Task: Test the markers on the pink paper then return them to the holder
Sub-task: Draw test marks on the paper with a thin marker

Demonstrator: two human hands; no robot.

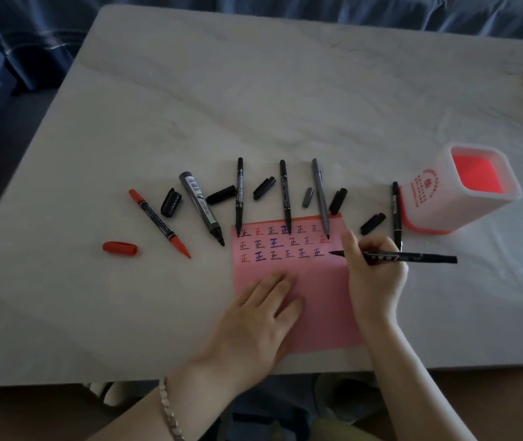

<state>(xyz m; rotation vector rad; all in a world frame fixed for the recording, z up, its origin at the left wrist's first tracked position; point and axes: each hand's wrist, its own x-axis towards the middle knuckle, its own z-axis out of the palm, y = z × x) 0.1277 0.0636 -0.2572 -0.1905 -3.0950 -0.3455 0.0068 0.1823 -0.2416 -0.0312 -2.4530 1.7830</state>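
A thin black marker (395, 257) is pinched in the right hand (376, 275), gripped around the front part of the barrel, with its tip touching the pink paper (314, 300) just past the fingertips, at the end of the lowest row of marks. The left hand (261, 316) is laid flat and open on the paper below the writing, holding nothing, so that the sheet is kept from sliding.

The markers may be judged light, stiff and smooth-sided; a hold near the tip is suited to writing, while a hold at mid-barrel would be easier for dropping one into the holder (457, 194). The paper is thin and likely to shift or crease unless pressed. The holder, white outside and red inside, stands beyond and to the right of the right hand and appears empty.

Beyond the left hand, uncapped markers are fanned out with their tips toward the paper, loose caps lying between them; a red marker (158, 222) and a red cap (119, 248) lie farthest left. On one barrel (239, 198) "DOUBLE MARKER" can be read. The character 正 is repeated across three rows. Red print on the holder is too small to read.
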